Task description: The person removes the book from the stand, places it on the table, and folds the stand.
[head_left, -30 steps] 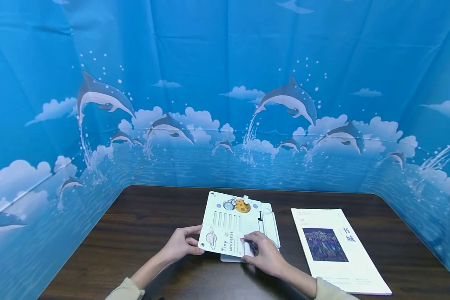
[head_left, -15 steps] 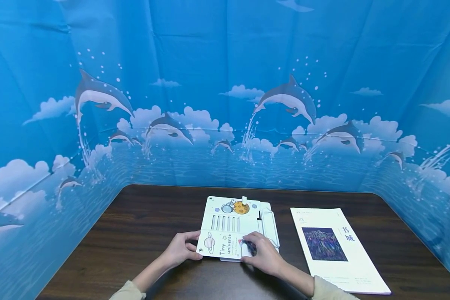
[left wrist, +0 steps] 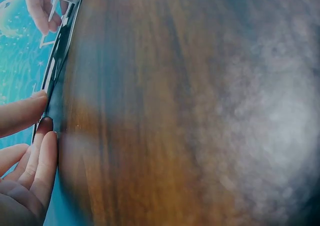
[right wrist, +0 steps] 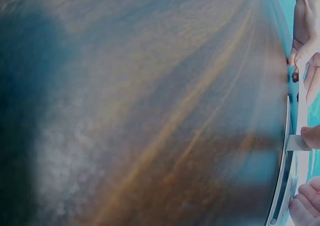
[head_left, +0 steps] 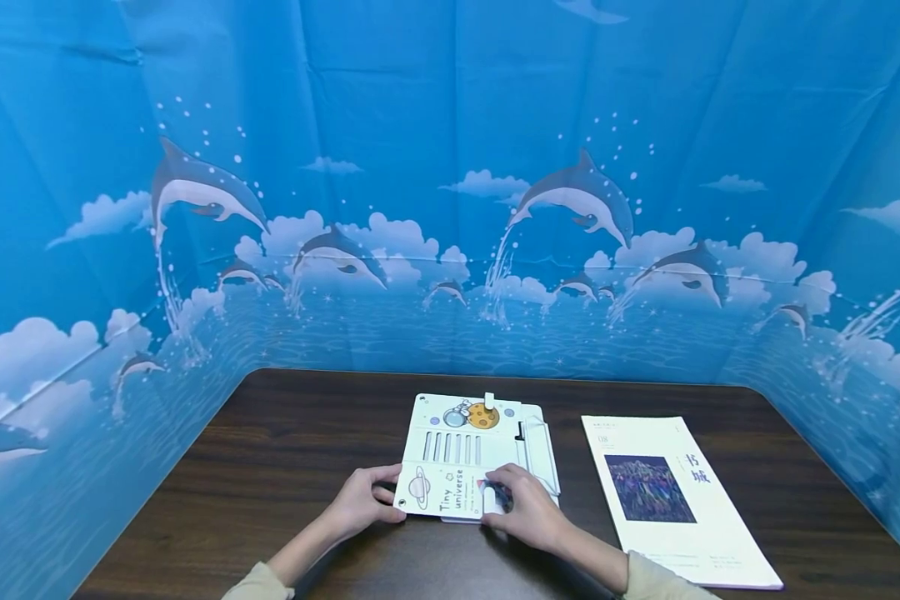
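Observation:
A white folding book stand (head_left: 435, 448) with space cartoons and "Tiny universe" lettering lies low on the table in the head view. My left hand (head_left: 363, 497) holds its front left corner, thumb and fingers at the edge. On the front edge my right hand (head_left: 528, 508) pinches a small white page clip (head_left: 489, 500). In the right wrist view the thumb presses on that clip (right wrist: 296, 143). Another white clip (head_left: 489, 401) sits at the stand's far edge. A wire support (head_left: 547, 458) shows along the right side. The stand's underside is hidden.
A white-covered book (head_left: 675, 533) with a dark square picture lies to the right of the stand. Both stand on a dark wooden table (head_left: 292, 433). A blue dolphin-print curtain (head_left: 420, 125) encloses the table's back and sides.
The stand's printed panel has come down from a slight tilt to lie flatter, its far edge dropping and the left hand lowering with it. In the last half second almost nothing moves.

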Available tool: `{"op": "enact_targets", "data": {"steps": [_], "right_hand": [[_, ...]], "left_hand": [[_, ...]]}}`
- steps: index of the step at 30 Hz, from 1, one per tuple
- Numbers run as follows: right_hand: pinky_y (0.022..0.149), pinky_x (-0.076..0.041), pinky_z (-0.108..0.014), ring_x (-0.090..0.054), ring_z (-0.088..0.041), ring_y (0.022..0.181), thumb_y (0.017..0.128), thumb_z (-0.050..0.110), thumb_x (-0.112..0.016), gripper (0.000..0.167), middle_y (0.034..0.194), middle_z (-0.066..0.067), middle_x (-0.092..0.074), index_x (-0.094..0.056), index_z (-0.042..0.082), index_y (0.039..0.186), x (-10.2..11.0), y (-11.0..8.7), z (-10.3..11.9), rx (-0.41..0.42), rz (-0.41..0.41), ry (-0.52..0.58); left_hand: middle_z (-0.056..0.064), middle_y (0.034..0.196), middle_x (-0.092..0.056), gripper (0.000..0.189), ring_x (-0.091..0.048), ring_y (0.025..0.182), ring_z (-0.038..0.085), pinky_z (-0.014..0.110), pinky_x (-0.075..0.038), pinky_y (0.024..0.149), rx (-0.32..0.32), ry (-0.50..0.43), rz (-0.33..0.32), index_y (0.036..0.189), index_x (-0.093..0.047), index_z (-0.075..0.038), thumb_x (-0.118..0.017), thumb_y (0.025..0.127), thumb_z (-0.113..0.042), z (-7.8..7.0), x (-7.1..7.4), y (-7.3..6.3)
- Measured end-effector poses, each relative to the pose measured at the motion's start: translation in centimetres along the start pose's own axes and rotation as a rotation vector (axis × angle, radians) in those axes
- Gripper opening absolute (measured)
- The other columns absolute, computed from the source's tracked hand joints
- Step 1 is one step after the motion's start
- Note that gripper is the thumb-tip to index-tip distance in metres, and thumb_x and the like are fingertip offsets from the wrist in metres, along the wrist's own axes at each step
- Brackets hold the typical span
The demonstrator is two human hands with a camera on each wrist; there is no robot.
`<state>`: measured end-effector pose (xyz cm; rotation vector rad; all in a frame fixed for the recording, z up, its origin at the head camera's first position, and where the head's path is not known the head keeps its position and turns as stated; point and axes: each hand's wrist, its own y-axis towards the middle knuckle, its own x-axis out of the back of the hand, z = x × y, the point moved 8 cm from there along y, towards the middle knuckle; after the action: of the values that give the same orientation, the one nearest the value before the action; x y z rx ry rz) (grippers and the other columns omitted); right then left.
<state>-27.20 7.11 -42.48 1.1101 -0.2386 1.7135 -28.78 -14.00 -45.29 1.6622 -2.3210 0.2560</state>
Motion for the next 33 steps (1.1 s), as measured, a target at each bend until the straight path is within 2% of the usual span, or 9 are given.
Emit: {"op": "enact_targets", "data": {"steps": [4, 9, 11, 15, 19, 22, 27, 33], "right_hand": [[0.071, -0.049, -0.027, -0.056, -0.016, 0.083, 0.065, 0.019, -0.079, 0.051, 0.097, -0.008, -0.060, -0.061, -0.006, 0.106, 0.0, -0.1, -0.1, -0.010, 0.008, 0.024], [0.076, -0.051, -0.034, -0.058, -0.023, 0.092, 0.072, 0.018, -0.075, 0.048, 0.103, -0.012, -0.060, -0.058, -0.005, 0.110, 0.9, 0.0, -0.4, -0.059, 0.013, 0.101], [0.076, -0.051, -0.037, -0.058, -0.025, 0.094, 0.074, 0.015, -0.073, 0.044, 0.104, -0.014, -0.060, -0.058, -0.004, 0.111, 1.7, 0.1, -0.6, -0.076, -0.003, 0.138], [0.074, -0.051, -0.039, -0.057, -0.023, 0.092, 0.075, 0.009, -0.071, 0.036, 0.103, -0.012, -0.061, -0.060, 0.000, 0.108, 3.7, 0.1, -1.8, -0.126, -0.067, 0.138], [0.072, -0.050, -0.036, -0.057, -0.018, 0.087, 0.075, 0.006, -0.071, 0.028, 0.096, -0.008, -0.062, -0.063, 0.002, 0.101, 4.9, -0.3, -3.8, -0.224, -0.114, 0.098], [0.068, -0.049, -0.031, -0.057, -0.015, 0.078, 0.075, 0.003, -0.069, 0.019, 0.087, -0.005, -0.062, -0.063, 0.002, 0.093, 5.1, -0.9, -5.4, -0.294, -0.121, 0.089], [0.061, -0.046, -0.023, -0.053, -0.010, 0.068, 0.078, 0.002, -0.066, 0.007, 0.077, 0.001, -0.062, -0.065, 0.003, 0.084, 4.8, -1.4, -6.5, -0.293, -0.078, 0.092], [0.061, -0.046, -0.021, -0.052, -0.011, 0.069, 0.080, 0.004, -0.066, 0.004, 0.078, -0.001, -0.064, -0.067, 0.004, 0.083, 4.7, -1.3, -6.7, -0.285, -0.055, 0.102]], "left_hand": [[0.028, 0.107, -0.055, 0.071, -0.066, 0.078, 0.026, 0.026, -0.053, 0.062, 0.006, 0.005, 0.004, 0.123, -0.039, 0.021, -0.073, 0.062, 0.014, 0.2, -0.1, 0.0], [0.030, 0.108, -0.054, 0.071, -0.066, 0.078, 0.026, 0.026, -0.053, 0.062, 0.003, 0.014, 0.004, 0.123, -0.038, 0.022, -0.074, 0.061, 0.014, 0.2, -0.2, -0.2], [0.030, 0.108, -0.055, 0.071, -0.066, 0.078, 0.027, 0.026, -0.053, 0.061, 0.001, 0.020, 0.001, 0.122, -0.038, 0.022, -0.074, 0.061, 0.014, 0.1, -0.2, -0.3], [0.028, 0.106, -0.055, 0.071, -0.066, 0.077, 0.026, 0.026, -0.053, 0.061, 0.004, 0.027, -0.001, 0.123, -0.038, 0.022, -0.074, 0.062, 0.013, 0.1, -0.3, -0.4], [0.027, 0.106, -0.056, 0.071, -0.066, 0.077, 0.026, 0.026, -0.053, 0.062, 0.005, 0.026, 0.001, 0.123, -0.038, 0.022, -0.073, 0.062, 0.013, 0.2, -0.3, -0.4], [0.028, 0.106, -0.056, 0.071, -0.066, 0.077, 0.026, 0.026, -0.053, 0.062, -0.001, 0.026, 0.002, 0.123, -0.038, 0.022, -0.073, 0.062, 0.014, 0.2, -0.3, -0.3], [0.028, 0.105, -0.056, 0.071, -0.066, 0.077, 0.029, 0.026, -0.052, 0.061, -0.010, 0.017, -0.003, 0.124, -0.038, 0.022, -0.072, 0.062, 0.015, -0.3, -0.2, -0.2], [0.028, 0.105, -0.055, 0.071, -0.065, 0.078, 0.030, 0.026, -0.052, 0.061, -0.012, 0.017, -0.008, 0.124, -0.037, 0.022, -0.072, 0.063, 0.014, -0.6, -0.1, -0.2]]}}
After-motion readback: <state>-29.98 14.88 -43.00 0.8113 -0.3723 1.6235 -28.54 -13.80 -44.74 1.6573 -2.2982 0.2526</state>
